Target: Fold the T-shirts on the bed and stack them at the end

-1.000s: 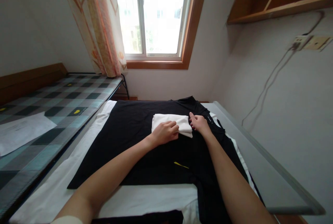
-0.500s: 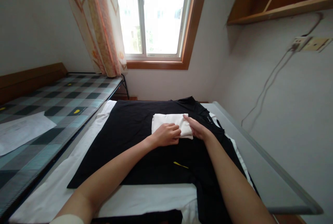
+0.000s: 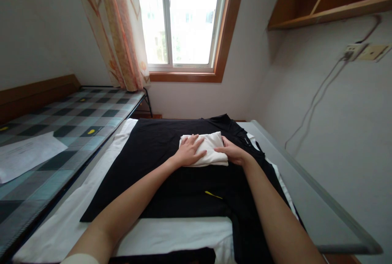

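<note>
- Head view: from where I stand, the folded white fabric bundle [image 3: 210, 143] lies on the spread black cotton shirt [image 3: 143, 153], its long axis running left to right.
- Left hand [image 3: 188, 153]: grip spread flat over the bundle's left part.
- Right hand [image 3: 234, 153]: grip pinching its right edge.

We see floral curtain [image 3: 121, 31] at bright window [image 3: 190, 23]; paper [image 3: 29, 155] on checkered mattress [image 3: 76, 121]; wooden shelf [image 3: 324, 16] high at right, cable [image 3: 312, 99] hanging from wall socket [image 3: 352, 50] below.

Dim room, window [image 3: 190, 16] blown out (sole visible light source), corners stretched.
</note>
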Motion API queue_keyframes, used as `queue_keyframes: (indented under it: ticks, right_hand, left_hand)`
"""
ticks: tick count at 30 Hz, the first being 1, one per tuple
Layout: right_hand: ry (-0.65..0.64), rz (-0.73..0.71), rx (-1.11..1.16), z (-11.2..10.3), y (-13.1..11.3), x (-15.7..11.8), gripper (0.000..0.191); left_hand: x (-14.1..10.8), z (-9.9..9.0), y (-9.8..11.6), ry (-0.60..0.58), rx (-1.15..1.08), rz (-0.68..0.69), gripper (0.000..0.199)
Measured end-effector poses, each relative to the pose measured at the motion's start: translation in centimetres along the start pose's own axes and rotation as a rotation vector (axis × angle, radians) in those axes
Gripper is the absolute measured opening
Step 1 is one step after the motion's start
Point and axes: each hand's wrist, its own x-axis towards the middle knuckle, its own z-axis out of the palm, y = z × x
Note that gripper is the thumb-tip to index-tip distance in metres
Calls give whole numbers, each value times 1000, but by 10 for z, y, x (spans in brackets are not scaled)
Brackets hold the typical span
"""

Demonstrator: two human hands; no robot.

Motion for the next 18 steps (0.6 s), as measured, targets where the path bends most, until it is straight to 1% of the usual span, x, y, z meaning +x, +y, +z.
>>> queue_keyframes:
  ticks: [2,4,7,10,12,13,16,17,18]
  right_hand:
    - [4,-6,-1,-1,0,0,68]
    - [4,-13,0,0,-1,-1,66]
    - [10,-26,-2,2,-4,-3,64]
    - [30,-12,-22,-4,-11,-5,64]
    - [64,18,-42,-18,-18,-8,62]
    - [98,35,-52,-28,-22,-11,61]
    - [178,139,-136,-67,-39,-24,56]
    - [196,160,-156,-80,-45,-30,56]
    - [249,140,-175,-92,-52,-35,54]
  left_hand:
    - [-1,5,-4,-119,18,-20,67]
    - [-1,7,-7,-160,18,-25,71]
    - [0,5,-16,-153,20,-58,70]
    - [1,2,-32,-92,32,-217,64]
    - [1,3,-42,-53,41,-308,60]
    - [1,3,-46,-41,49,-321,58]
    - [1,7,-50,-22,85,-283,54]
    - [1,8,-50,-16,98,-271,53]
    - [1,9,-49,-11,107,-265,53]
